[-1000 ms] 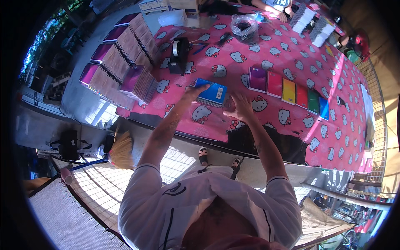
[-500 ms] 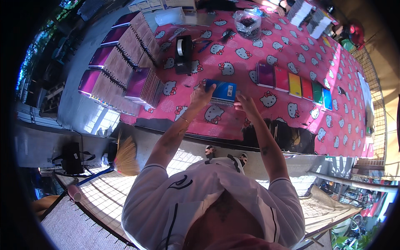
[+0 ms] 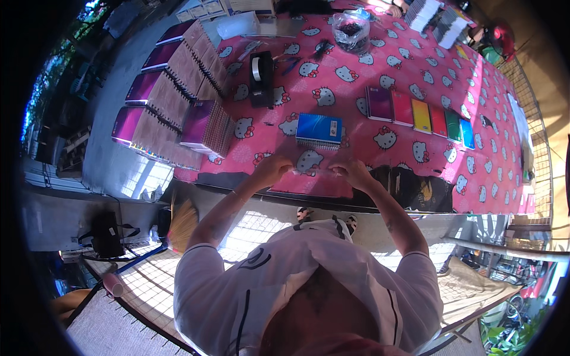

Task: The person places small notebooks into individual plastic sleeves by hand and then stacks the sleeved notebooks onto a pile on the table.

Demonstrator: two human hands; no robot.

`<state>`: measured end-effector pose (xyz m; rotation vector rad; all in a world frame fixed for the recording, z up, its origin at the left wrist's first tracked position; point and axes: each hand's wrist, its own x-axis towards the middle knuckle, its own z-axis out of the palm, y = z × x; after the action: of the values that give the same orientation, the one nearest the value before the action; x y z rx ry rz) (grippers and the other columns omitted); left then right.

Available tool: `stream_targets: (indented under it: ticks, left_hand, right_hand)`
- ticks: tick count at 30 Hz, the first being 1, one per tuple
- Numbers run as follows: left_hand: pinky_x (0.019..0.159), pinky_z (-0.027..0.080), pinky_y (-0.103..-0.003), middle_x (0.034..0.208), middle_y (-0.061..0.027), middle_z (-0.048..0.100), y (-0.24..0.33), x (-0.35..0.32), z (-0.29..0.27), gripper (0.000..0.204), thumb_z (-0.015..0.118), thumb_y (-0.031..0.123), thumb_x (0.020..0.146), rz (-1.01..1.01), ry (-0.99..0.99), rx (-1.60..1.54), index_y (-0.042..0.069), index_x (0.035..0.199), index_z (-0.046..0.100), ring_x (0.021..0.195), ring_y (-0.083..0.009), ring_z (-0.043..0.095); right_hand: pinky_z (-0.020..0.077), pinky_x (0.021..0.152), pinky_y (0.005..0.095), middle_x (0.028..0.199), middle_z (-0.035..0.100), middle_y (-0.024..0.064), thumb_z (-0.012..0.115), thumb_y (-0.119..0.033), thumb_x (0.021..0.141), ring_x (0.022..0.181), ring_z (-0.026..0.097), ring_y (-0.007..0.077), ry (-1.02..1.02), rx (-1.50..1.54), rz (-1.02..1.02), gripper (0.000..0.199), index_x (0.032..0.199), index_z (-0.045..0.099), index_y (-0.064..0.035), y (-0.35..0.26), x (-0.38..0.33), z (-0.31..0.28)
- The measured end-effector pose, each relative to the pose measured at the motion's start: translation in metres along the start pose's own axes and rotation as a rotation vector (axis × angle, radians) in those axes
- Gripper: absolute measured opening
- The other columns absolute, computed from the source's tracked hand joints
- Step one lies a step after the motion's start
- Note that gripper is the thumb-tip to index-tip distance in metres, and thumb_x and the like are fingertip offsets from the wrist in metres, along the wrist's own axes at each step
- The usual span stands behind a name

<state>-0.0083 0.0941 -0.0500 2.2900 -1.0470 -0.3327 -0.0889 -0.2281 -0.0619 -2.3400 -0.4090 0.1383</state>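
A small stack of blue spiral notebooks (image 3: pixel 319 129) lies on the pink tablecloth, just beyond my hands and touched by neither. Near the table's front edge, my left hand (image 3: pixel 275 170) is closed in a pinch. My right hand (image 3: pixel 352 174) pinches a little way to its right. Between them stretches what looks like a thin clear plastic sheet (image 3: pixel 317 172), hard to see against the printed cloth. A black tape dispenser (image 3: pixel 260 80) stands to the left, beyond the blue stack.
Tall stacks of purple spiral notebooks (image 3: pixel 155 89) fill the left side, with a shorter stack (image 3: pixel 206 127) beside them. Purple, red, yellow, green and blue notebooks (image 3: pixel 402 108) lie in a row at right. Farther back are a clear bag (image 3: pixel 351 32) and another person's hand (image 3: pixel 394 10).
Both hands have let go of the blue notebook stack and drawn back toward the table's near edge. They now pinch what looks like clear plastic. The stack stays on the cloth.
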Motion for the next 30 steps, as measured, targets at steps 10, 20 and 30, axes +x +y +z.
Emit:
stream_targets:
  ticks: [10,20,30]
  left_hand:
    - [0.074,0.053,-0.041,0.091,-0.0081,0.070,0.007,0.009,-0.003,0.021,0.070,0.022,0.088,-0.179,-0.017,-0.126,0.012,0.106,0.068,0.087,-0.0284,0.069]
    - [0.068,0.053,-0.041,0.083,-0.0101,0.070,0.013,0.031,-0.029,0.018,0.070,0.019,0.089,0.103,0.406,0.032,0.007,0.102,0.067,0.076,-0.0267,0.068]
    - [0.065,0.053,-0.037,0.080,-0.0136,0.070,-0.018,0.115,-0.061,0.020,0.066,0.025,0.092,-0.299,0.288,-0.085,0.007,0.100,0.069,0.071,-0.0250,0.069]
  right_hand:
    - [0.0549,0.071,0.0439,0.088,0.071,0.0114,0.069,-0.021,0.089,0.082,0.070,0.0317,0.194,-0.076,0.037,0.021,0.104,0.062,-0.0099,-0.017,0.004,0.001]
    - [0.0537,0.077,0.0436,0.096,0.066,0.0138,0.071,-0.017,0.083,0.087,0.067,0.0337,0.124,0.058,0.104,0.032,0.112,0.062,-0.0084,-0.018,0.014,-0.041]
    - [0.0316,0.108,0.0558,0.141,0.045,0.0119,0.069,-0.036,0.085,0.135,0.039,0.0317,0.428,-0.616,0.065,0.062,0.139,0.049,-0.0149,-0.088,0.050,0.029]
